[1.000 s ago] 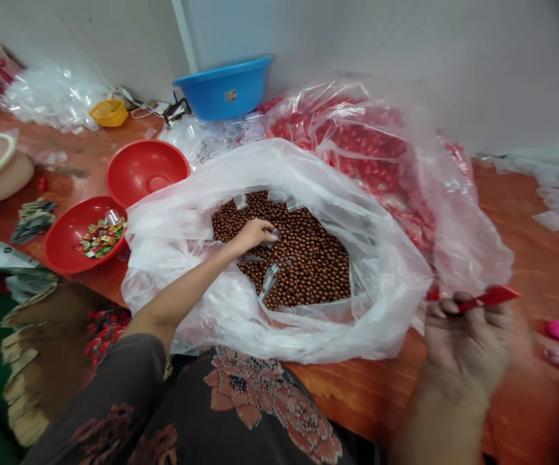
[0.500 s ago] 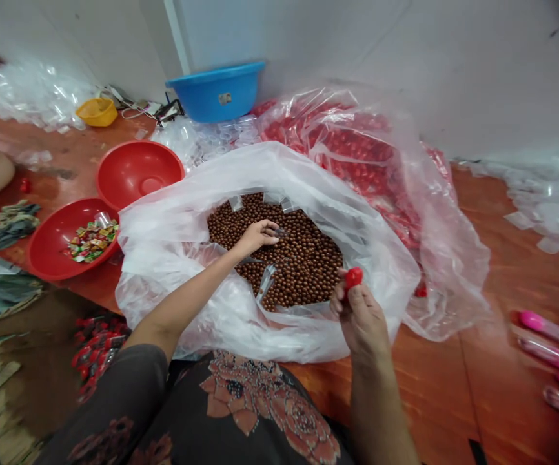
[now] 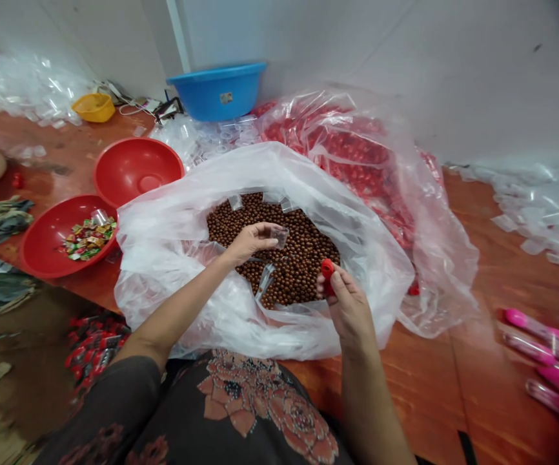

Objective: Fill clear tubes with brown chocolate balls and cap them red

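Note:
A large white plastic bag (image 3: 163, 226) lies open in the middle, holding a heap of round brown balls (image 3: 308, 265). Over the heap, my left hand (image 3: 253, 242) pinches a small clear plastic container (image 3: 280, 237). My right hand (image 3: 350, 300), at the right side of the bag's opening, holds a small red piece (image 3: 328, 270) between thumb and fingers. The two held items are apart. A clear scoop-like piece (image 3: 266, 279) rests on the balls, and some clear containers (image 3: 235, 202) lie at the heap's far edge.
Left of the bag are two red bowls (image 3: 137, 152), one with wrapped sweets (image 3: 88, 239). Behind stand a blue basin (image 3: 216, 93) and a clear bag of red pieces (image 3: 352, 148). Pink-capped tubes (image 3: 545, 349) lie at the right; red packets (image 3: 95, 345) are at the lower left.
My left hand has lifted slightly from the balls, and the clear container now shows in its fingers. My right hand has moved left with the red piece, closer to my left hand.

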Motion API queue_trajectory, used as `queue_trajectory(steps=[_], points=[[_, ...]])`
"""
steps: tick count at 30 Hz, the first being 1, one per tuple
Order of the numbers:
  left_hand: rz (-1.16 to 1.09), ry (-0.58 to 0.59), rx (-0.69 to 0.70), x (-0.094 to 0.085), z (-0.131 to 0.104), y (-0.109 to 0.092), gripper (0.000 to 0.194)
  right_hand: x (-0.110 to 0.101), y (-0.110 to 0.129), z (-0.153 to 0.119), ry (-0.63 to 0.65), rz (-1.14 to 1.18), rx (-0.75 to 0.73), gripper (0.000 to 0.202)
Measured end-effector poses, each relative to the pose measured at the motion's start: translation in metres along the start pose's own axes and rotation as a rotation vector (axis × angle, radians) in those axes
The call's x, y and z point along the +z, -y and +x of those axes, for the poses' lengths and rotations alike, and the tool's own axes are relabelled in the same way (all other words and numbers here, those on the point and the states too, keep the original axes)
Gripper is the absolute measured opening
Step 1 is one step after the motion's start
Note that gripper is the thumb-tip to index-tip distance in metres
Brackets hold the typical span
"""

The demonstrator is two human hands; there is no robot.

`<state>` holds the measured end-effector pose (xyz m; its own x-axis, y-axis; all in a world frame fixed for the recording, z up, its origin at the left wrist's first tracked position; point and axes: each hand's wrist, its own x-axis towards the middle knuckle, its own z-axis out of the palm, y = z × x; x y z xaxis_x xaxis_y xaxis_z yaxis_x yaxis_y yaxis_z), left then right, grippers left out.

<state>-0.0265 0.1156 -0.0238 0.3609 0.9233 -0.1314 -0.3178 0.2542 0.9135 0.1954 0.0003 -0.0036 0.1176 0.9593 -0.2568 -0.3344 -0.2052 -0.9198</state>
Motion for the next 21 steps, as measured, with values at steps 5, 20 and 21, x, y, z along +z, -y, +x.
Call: queue_trajectory(steps=[5, 20, 21], points=[[0.082, 0.050, -0.016, 0.016, -0.028, -0.012, 0.046, 0.015, 0.009, 0.012, 0.045, -0.035, -0.034, 0.034], [-0.119, 0.069, -0.299, 0.044, -0.082, -0.015, 0.046, 0.027, 0.023, 0.010, 0.311, -0.469, -0.097, 0.040], [-0.110, 0.078, -0.302, 0.043, -0.084, -0.015, 0.047, 0.028, 0.023, 0.010, 0.305, -0.442, -0.087, 0.040]])
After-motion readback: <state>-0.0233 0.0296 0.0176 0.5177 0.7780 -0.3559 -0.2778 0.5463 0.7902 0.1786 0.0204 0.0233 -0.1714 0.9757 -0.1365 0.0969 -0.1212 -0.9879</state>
